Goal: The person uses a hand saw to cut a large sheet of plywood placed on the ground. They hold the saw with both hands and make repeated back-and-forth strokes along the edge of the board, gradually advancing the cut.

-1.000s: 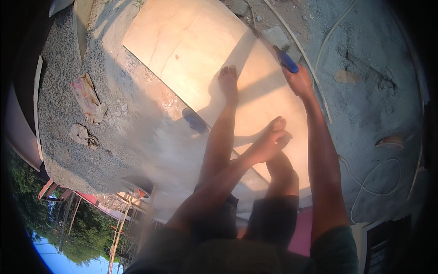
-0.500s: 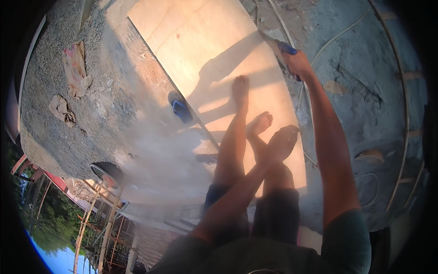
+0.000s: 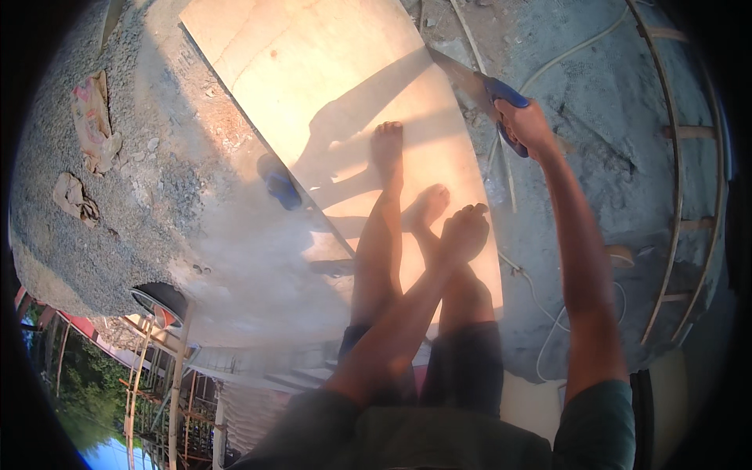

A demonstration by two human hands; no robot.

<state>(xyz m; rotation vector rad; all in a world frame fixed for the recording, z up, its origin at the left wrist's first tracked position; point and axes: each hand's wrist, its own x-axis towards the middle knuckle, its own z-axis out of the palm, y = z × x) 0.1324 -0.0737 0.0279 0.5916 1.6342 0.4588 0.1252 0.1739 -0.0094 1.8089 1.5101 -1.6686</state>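
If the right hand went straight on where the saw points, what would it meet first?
Probably the edge of the board, since the saw in the right hand points there; depth is unclear.

Grey ground (image 3: 235, 270) under pale board (image 3: 329, 59), blue flip-flop (image 3: 282, 189) and crumpled sack (image 3: 92, 117).

Plants both feet (image 3: 388, 145) on a board (image 3: 313, 70), saw (image 3: 468, 81) in right hand (image 3: 531, 129) at its right edge, left hand (image 3: 468, 235) over right leg (image 3: 470, 294), sandal (image 3: 280, 186) just left, sack (image 3: 93, 117) farther left, seemingly a ladder (image 3: 695, 224) far right.
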